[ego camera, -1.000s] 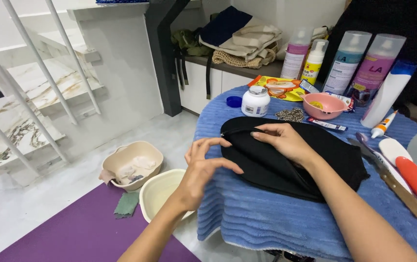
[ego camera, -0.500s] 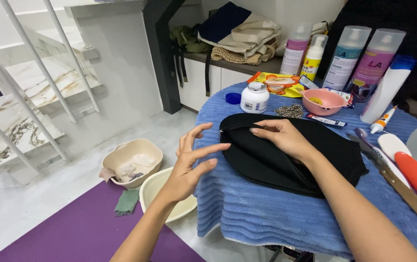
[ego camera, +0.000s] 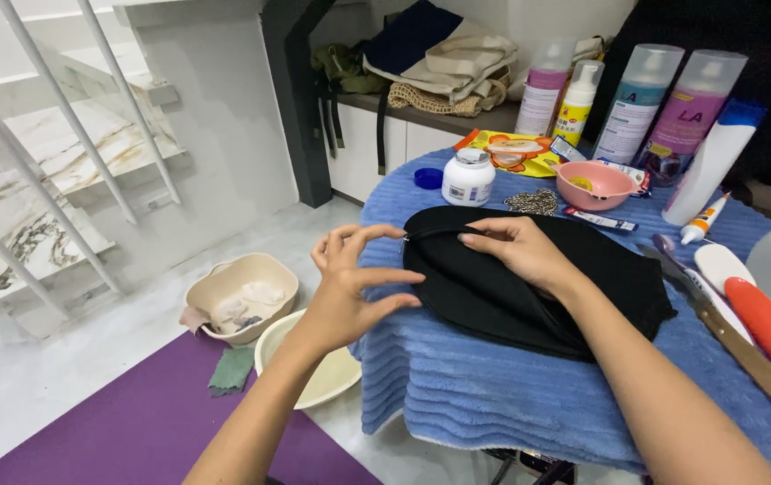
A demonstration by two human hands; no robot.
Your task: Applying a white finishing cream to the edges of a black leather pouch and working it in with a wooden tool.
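Gripless for the moment, the left hand (ego camera: pixel 349 283) hovers with fingers spread just off the near-left edge of the black cloth (ego camera: pixel 529 283), having lifted away from the fabric it was touching a second earlier. That leaves the right hand (ego camera: pixel 520 251) alone on the cloth, resting flat on its upper side with fingers pressed down near the folded edge; whether they pinch a fold cannot be told. The cloth lies in the middle of the surface, on a blue ribbed towel (ego camera: pixel 529 386). Behind it stand a small white jar (ego camera: pixel 468 177), a pink bowl (ego camera: pixel 594 185) with something yellow inside, and a row of spray bottles (ego camera: pixel 637 106). To the right lies an orange-handled tool (ego camera: pixel 767 325). On the floor at left, a beige tub (ego camera: pixel 242 296) holds pale scraps, and a cream basin (ego camera: pixel 313 377) beside it looks empty.
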